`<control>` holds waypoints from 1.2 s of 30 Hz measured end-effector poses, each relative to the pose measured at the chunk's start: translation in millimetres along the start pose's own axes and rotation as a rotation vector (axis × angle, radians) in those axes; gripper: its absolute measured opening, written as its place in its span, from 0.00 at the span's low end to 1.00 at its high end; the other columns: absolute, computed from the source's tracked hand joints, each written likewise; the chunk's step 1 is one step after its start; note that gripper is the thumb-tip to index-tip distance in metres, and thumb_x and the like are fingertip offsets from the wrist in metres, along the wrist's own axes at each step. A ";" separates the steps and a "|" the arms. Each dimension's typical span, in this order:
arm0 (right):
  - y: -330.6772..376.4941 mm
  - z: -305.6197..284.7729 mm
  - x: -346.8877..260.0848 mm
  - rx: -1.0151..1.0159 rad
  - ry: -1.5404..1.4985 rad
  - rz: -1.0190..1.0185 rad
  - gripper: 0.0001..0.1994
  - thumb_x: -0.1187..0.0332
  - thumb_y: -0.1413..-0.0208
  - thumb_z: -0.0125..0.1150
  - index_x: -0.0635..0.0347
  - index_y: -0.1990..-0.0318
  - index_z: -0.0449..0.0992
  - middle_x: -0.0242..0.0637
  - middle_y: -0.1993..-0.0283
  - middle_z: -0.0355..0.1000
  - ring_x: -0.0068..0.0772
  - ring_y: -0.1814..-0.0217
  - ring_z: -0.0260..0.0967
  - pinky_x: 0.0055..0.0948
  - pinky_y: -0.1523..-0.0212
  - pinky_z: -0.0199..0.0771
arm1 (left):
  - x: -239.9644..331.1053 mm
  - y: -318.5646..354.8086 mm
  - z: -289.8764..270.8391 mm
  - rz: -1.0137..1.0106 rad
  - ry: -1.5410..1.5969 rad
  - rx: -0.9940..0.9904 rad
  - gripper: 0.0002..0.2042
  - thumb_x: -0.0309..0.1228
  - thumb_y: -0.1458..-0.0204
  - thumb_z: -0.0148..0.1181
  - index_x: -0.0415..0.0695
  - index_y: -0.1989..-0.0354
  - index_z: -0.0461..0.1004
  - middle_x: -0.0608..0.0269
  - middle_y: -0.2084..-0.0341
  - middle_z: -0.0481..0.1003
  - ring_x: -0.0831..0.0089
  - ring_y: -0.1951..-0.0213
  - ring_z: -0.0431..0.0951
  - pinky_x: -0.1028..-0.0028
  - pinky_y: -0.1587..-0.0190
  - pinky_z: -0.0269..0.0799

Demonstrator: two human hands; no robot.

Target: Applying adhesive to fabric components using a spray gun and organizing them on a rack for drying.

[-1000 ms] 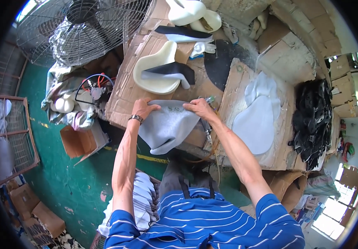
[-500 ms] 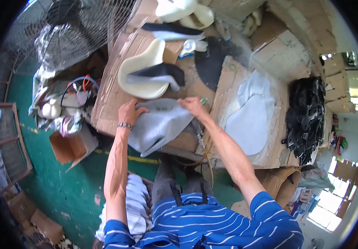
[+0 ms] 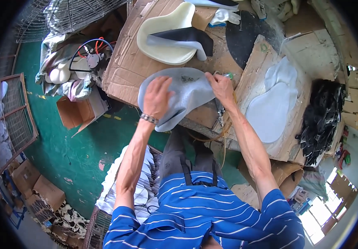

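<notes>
A light grey fabric piece with a dark speckled patch is spread over the table's near edge, its lower part hanging down. My left hand, slightly blurred, rests over its left side with the fingers stretched out. At its upper right edge my right hand is closed, pinching the rim between thumb and fingers. Just beyond lies a cream, curved saddle-shaped foam shell. A folded black-and-grey fabric piece lies across that shell.
Cardboard covers the table. Flat pale grey cut pieces lie to the right, beside a pile of black pieces. A white glove is at the back. A hose tool hangs by my right hand; an open carton stands left.
My left hand has let go of the fabric's left edge and moved onto its surface. My right hand keeps its pinch. The view has shifted, so the table appears higher and further right.
</notes>
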State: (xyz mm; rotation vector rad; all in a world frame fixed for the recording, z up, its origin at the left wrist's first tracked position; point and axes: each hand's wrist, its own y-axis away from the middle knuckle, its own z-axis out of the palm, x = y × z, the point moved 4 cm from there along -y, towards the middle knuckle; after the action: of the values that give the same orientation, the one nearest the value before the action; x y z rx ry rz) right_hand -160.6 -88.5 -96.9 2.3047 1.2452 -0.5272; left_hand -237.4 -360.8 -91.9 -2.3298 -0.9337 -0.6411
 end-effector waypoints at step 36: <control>-92.6 -98.7 94.9 0.433 -0.144 -0.109 0.15 0.59 0.40 0.69 0.61 0.53 0.82 0.40 0.67 0.81 0.36 0.67 0.79 0.34 0.64 0.79 | -27.5 15.3 50.7 0.015 -0.388 -0.340 0.48 0.66 0.44 0.48 0.39 0.24 0.55 0.54 0.22 0.53 0.49 0.21 0.46 0.46 0.22 0.35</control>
State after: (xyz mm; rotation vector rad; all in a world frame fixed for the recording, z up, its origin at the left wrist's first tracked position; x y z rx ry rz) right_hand -179.4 75.5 -86.8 2.4929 1.2901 -1.0723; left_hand -232.7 -350.9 -150.5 -2.8299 -1.0376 -0.3664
